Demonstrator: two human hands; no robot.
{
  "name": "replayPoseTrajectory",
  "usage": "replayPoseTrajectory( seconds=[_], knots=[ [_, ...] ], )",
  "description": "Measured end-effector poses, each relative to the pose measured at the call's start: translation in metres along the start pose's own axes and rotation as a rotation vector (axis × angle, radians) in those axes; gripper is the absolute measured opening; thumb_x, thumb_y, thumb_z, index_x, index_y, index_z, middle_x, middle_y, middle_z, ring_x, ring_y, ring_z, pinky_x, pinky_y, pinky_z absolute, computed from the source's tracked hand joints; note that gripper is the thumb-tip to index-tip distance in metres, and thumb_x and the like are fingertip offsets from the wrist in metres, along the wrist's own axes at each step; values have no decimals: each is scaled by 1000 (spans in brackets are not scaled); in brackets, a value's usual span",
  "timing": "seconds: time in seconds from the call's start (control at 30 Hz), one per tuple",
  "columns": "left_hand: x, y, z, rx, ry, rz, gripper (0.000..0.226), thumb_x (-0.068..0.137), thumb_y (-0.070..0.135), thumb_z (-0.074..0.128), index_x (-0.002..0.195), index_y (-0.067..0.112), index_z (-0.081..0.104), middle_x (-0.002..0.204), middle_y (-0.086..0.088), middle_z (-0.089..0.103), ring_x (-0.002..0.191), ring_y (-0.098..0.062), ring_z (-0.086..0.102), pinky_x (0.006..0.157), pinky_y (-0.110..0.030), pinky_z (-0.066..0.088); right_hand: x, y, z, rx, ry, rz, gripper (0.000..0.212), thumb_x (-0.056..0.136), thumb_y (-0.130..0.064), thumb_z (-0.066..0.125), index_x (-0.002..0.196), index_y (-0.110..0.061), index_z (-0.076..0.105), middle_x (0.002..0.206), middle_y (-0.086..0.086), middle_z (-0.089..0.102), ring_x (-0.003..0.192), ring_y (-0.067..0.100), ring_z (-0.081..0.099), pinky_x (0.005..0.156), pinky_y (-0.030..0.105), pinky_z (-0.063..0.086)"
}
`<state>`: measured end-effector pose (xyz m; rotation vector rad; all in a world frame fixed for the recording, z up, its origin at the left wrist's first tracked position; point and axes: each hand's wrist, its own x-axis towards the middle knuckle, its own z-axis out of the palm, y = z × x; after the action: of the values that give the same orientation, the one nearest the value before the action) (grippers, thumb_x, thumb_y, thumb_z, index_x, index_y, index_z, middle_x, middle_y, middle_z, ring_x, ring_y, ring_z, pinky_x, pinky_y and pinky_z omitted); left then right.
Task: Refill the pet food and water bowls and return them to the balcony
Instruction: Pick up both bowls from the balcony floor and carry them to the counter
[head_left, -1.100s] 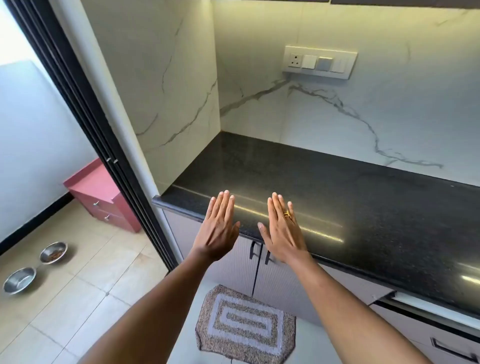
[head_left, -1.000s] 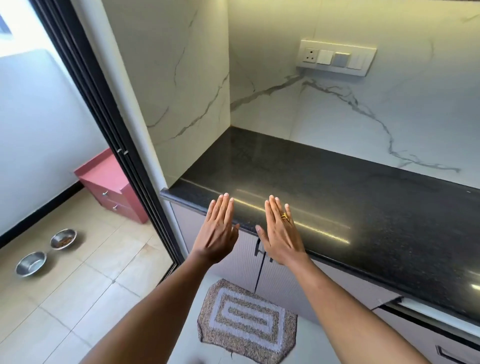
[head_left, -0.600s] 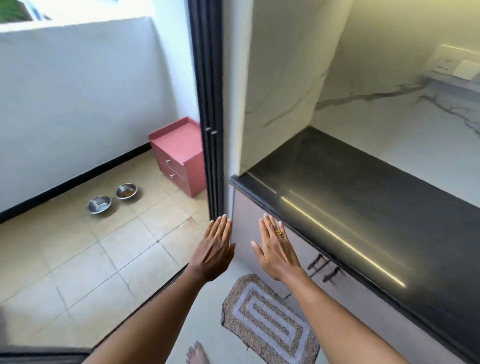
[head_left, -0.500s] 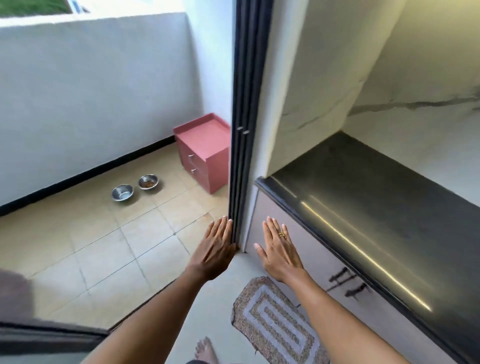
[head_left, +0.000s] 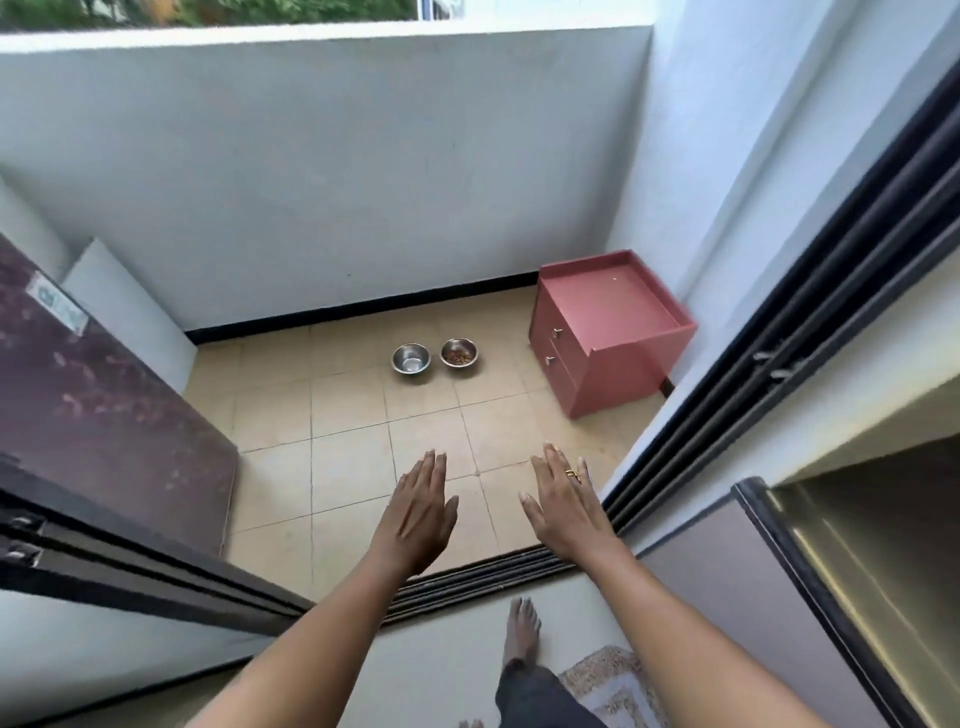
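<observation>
Bowls on the balcony floor, both hands empty

Balcony floor of beige tiles fills the middle of the view, closed in by a white parapet wall at its far edge. A dark sliding door frame runs along the right side, and its track crosses the floor's near edge. A pink drawer cabinet stands in the floor's far right corner, against the wall. A dark board leans at the left edge.

Two steel bowls sit side by side near the far edge of the floor, just left of the cabinet: the left bowl looks empty, the right bowl holds some brown kibble. They sit very close, and contact cannot be judged.

The left hand and right hand reach forward over the near tiles, palms down, each grip wide with fingers straight, holding and touching nothing. A gold ring sits on the right hand. One bare foot stands just inside the track.
</observation>
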<state>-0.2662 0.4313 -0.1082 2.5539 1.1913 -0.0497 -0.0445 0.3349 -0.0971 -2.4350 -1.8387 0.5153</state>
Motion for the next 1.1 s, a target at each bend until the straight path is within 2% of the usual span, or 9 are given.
replayPoseTrajectory(
  seconds=[0.13, 0.3, 0.37, 0.47, 0.67, 0.83, 1.1],
  knots=[
    [44, -37, -8, 0, 0, -103, 76, 97, 46, 17, 158, 1, 17, 164, -21, 27, 152, -31, 29, 121, -43, 29, 72, 0, -4, -30, -54, -32, 61, 109, -40, 42, 162, -12, 27, 176, 16, 8, 162, 29, 16, 128, 61, 8],
    [117, -73, -38, 58, -46, -191, 85, 90, 52, 4, 156, 2, 25, 158, -19, 39, 146, -32, 39, 117, -42, 34, 171, 12, -23, 41, -91, -41, 57, 110, -40, 42, 159, -13, 30, 175, 16, 14, 160, 28, 24, 126, 55, 20],
    [144, -84, -53, 43, -45, -229, 77, 96, 50, 11, 156, 4, 26, 156, -16, 42, 144, -31, 41, 115, -42, 35, 207, 18, -33, 101, -110, -41, 57, 109, -40, 43, 159, -12, 32, 174, 15, 18, 157, 29, 30, 125, 48, 27],
    [186, -101, -71, 14, -12, -303, 63, 104, 39, 35, 156, 4, 26, 153, -15, 44, 138, -31, 45, 113, -41, 36, 265, 29, -44, 158, -122, -18, 57, 107, -36, 49, 156, -10, 36, 169, 15, 29, 153, 32, 37, 122, 45, 33],
    [246, -134, -100, 10, -53, -405, 64, 103, 36, 40, 157, 6, 24, 149, -11, 49, 134, -29, 48, 109, -41, 38, 352, 35, -64, 176, -143, 7, 53, 105, -33, 54, 151, -9, 43, 158, 10, 43, 141, 31, 49, 112, 46, 42],
    [303, -181, -109, 10, -83, -422, 57, 101, 34, 42, 151, 7, 31, 135, -13, 58, 122, -34, 54, 99, -45, 42, 426, 25, -68, 90, -189, -8, 53, 103, -31, 55, 150, -11, 43, 153, 9, 46, 136, 32, 52, 109, 46, 44],
    [418, -271, -120, -45, -193, -404, 53, 103, 33, 40, 149, 9, 31, 134, -12, 56, 123, -33, 52, 98, -47, 43, 548, 0, -68, 28, -253, 42, 50, 100, -29, 57, 146, -12, 46, 149, 6, 48, 131, 32, 56, 108, 46, 45]
  ],
)
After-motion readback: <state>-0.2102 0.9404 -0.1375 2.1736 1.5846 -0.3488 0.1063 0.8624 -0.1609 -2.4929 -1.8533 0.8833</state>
